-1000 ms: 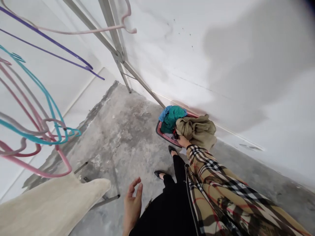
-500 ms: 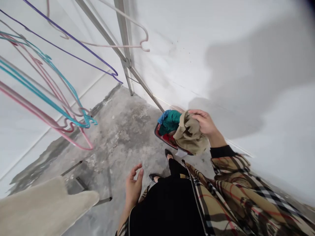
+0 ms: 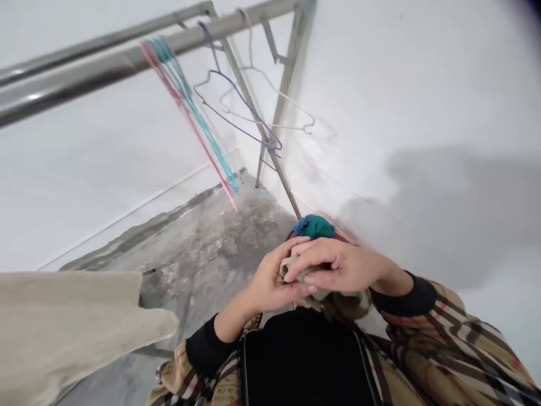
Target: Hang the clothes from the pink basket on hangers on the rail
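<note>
My left hand (image 3: 274, 276) and my right hand (image 3: 338, 265) meet in front of my chest, both gripping a bunched khaki cloth (image 3: 342, 304). The right hand lies across the left, hiding most of the fabric. Below them, a teal cloth (image 3: 316, 227) and a blue cloth (image 3: 300, 226) lie in a red basket (image 3: 346, 237). Only a sliver of its rim shows past my hands. Plaid sleeves with black cuffs cover both forearms.
A beige garment (image 3: 63, 327) hangs at the lower left. Pink and teal hangers (image 3: 186, 107) and a purple hanger (image 3: 236, 110) hang from a metal drying rack (image 3: 105, 59). The rough concrete floor (image 3: 211, 254) meets white walls in the corner.
My left hand has risen and joined my right on the khaki cloth, now lifted clear of the basket toward my chest. The view has tilted upward, showing the rack rail.
</note>
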The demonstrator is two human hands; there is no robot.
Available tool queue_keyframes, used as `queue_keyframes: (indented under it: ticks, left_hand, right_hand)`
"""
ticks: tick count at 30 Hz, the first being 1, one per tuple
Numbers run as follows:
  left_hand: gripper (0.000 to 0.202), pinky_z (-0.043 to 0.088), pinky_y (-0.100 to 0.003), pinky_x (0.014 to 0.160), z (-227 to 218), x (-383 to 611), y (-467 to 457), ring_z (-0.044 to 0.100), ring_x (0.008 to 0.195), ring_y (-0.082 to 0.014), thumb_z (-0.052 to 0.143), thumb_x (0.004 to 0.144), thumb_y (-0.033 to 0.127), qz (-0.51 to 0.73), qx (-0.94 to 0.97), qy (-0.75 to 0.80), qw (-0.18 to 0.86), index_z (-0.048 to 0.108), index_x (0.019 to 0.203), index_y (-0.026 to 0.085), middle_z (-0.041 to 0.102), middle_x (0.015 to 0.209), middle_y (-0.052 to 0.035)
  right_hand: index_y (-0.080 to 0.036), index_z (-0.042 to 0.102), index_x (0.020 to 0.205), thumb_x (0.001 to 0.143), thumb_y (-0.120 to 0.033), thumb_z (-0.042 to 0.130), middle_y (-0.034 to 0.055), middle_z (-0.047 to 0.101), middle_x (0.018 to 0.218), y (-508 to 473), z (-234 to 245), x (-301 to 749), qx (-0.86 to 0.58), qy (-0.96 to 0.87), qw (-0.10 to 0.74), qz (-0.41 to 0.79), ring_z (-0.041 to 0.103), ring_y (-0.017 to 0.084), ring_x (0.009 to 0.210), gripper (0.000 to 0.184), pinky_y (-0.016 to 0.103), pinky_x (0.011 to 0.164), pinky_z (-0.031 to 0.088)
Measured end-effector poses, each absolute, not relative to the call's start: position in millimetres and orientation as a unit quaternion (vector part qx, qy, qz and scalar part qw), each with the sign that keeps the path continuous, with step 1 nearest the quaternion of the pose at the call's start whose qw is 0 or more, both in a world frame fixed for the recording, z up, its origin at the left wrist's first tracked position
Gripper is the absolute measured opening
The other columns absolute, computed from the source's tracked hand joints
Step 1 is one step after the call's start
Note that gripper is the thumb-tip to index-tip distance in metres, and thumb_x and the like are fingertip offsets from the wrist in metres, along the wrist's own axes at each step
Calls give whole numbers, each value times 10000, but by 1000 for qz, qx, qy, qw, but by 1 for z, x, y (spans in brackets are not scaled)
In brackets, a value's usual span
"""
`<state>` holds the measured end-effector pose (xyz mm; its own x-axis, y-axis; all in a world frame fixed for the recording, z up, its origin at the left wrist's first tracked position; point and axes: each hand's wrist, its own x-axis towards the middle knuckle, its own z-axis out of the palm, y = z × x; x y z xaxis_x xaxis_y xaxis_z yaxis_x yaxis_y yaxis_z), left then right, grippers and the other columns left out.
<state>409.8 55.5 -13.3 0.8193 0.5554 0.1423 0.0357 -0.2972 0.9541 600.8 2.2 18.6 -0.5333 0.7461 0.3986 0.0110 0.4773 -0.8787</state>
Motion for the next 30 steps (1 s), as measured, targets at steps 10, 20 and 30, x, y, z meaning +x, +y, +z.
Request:
queue_keyframes:
  ticks: [10, 20, 30]
  left_hand:
    - [200, 417, -210, 569, 50, 293, 14, 503, 579, -115, 576, 882, 309, 226, 791, 302, 482, 704, 916, 159, 606, 652, 3]
    - [349, 394, -222, 535, 22, 183, -25, 443, 571, -124, 662, 805, 498, 417, 602, 465, 498, 678, 711, 163, 523, 595, -3]
    - [366, 446, -239, 621, -16, 147, -28, 541, 678, -162, 648, 815, 511, 422, 566, 526, 475, 720, 876, 158, 641, 711, -34]
  right_hand:
    - [-188, 615, 1239, 949, -193, 509, 44, 646, 922, -9, 65, 520, -253, -845, 324, 341, 580, 116, 786, 309, 229, 727, 442]
    - [-176, 661, 899, 902, -397, 594, 81, 671, 912, 95, 34, 500, -675, -637, 368, -59, 596, 208, 817, 231, 297, 725, 388]
    - [-171, 674, 837, 908, -367, 527, 113, 700, 794, 130, 12, 480, -744, -603, 285, -45, 630, 253, 788, 255, 321, 695, 394]
